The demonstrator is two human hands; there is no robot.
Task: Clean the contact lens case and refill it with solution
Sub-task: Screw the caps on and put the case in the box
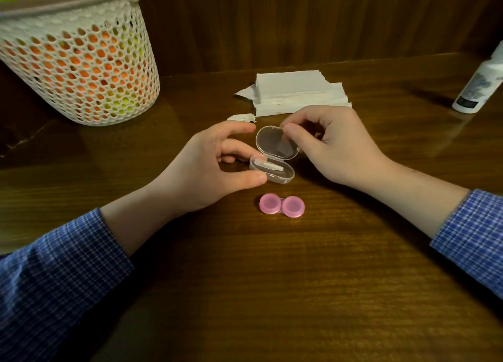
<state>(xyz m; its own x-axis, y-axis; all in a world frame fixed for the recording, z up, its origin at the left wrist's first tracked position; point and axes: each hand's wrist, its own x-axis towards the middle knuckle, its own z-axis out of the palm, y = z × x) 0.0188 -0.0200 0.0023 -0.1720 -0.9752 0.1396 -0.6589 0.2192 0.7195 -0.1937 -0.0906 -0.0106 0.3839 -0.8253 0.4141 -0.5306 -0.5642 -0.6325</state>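
A pink contact lens case (282, 205) with both caps on lies on the wooden table (272, 280), just in front of my hands. Behind it sits a small clear plastic box (283, 174) with its hinged lid (275, 144) raised; a white tweezer-like piece lies inside. My left hand (212, 168) grips the box's base at its left end between thumb and fingers. My right hand (332, 146) pinches the upper right edge of the lid. A white solution bottle (479, 87) stands at the far right.
A stack of white tissues (296, 92) lies behind the hands, with a torn scrap (241, 117) beside it. A white perforated basket (81, 62) holding orange and green items stands at the back left. A wooden wall panel rises behind the table.
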